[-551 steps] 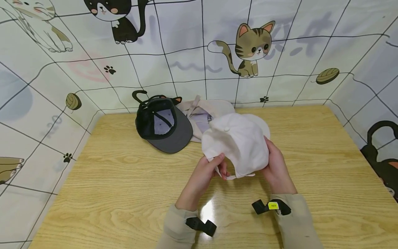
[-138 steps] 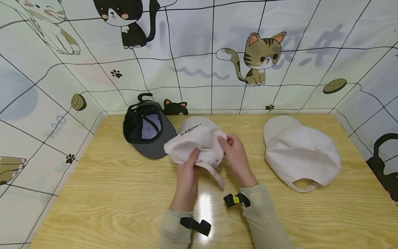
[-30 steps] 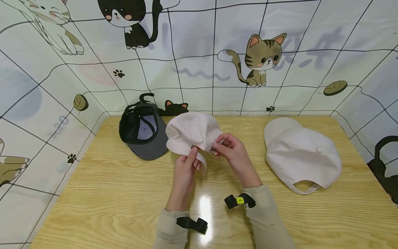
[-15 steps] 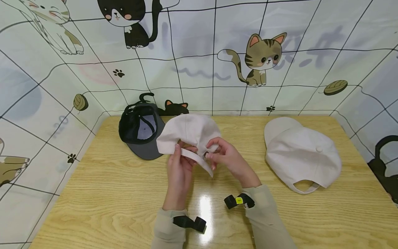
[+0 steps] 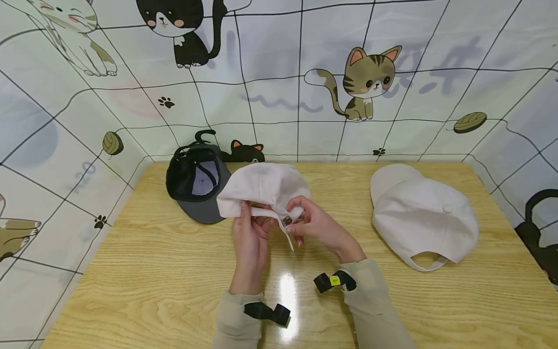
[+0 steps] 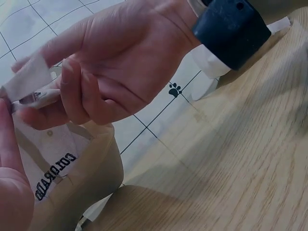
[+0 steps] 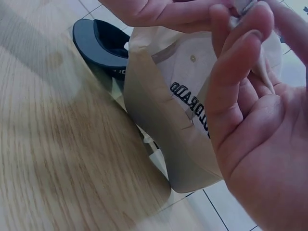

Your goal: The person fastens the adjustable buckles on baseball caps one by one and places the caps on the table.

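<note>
From the head view I find the pale pinkish-white cloth cap [image 5: 266,184] held between both hands, above the front middle of the light wood-grain table [image 5: 165,266]; I cannot tell whether its brim touches the wood. Everything turns on its narrow fabric strap [image 5: 260,212] and the small metal buckle [image 5: 287,221]. The strap's long axis runs sideways, rightward from the left thumb to the buckle, where the tail bends and hangs toward me. The buckle sits right of the left fingers and just at the right fingertips, so the right hand is nearer.

My left hand [image 5: 250,242] pinches the cap beside its back opening, thumb on top and the other fingers curled beneath. My right hand [image 5: 320,225] has thumb and index finger nearly closed about the buckle end; I cannot tell how firmly.

The cap's crown is soft, seamed and slightly crumpled, the strap thin and limp, the buckle hard and dull. The right wrist view shows raised dark COLORADO lettering [image 7: 190,103]. A dark grey cap with a stiff curved brim [image 5: 205,206] lies upturned on the left; a rounded off-white cap [image 5: 429,218] rests well apart on the right.
</note>
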A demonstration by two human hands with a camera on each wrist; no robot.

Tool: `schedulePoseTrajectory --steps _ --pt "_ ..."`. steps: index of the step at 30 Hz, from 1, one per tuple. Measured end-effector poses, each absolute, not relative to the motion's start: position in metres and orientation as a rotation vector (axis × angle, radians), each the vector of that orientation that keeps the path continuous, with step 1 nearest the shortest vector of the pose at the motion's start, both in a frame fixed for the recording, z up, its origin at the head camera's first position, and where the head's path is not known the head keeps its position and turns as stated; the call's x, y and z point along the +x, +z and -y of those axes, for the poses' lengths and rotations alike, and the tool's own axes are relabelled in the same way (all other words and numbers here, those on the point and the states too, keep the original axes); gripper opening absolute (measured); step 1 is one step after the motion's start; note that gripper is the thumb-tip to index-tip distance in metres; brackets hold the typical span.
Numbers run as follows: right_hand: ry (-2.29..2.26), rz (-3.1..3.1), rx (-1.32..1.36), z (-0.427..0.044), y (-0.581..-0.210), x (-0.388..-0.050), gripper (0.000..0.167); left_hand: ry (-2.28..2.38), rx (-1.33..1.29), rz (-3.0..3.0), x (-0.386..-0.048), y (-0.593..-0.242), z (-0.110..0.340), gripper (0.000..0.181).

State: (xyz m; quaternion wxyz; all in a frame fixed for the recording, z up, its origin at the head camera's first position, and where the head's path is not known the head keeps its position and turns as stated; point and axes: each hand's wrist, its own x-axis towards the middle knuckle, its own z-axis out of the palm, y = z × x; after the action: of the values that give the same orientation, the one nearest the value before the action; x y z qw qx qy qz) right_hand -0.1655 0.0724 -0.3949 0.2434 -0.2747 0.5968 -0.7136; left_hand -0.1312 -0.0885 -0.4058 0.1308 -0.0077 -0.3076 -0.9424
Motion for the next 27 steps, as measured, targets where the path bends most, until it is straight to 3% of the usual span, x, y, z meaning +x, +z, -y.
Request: schedulePoseTrajectory --steps 19,27 --pt "-2.027 -1.595 -0.649 -0.0698 -0.4009 -0.1661 0.033 -2.768 -0.125 0.91 -0.13 -0.4063 0.0871 0.035" --pt "-2.177 -1.651 -0.513 -0.0689 -0.3957 -0.1656 0.033 -2.702 -0.117 1.264 -0.1273 -0.408 0.0856 0.035"
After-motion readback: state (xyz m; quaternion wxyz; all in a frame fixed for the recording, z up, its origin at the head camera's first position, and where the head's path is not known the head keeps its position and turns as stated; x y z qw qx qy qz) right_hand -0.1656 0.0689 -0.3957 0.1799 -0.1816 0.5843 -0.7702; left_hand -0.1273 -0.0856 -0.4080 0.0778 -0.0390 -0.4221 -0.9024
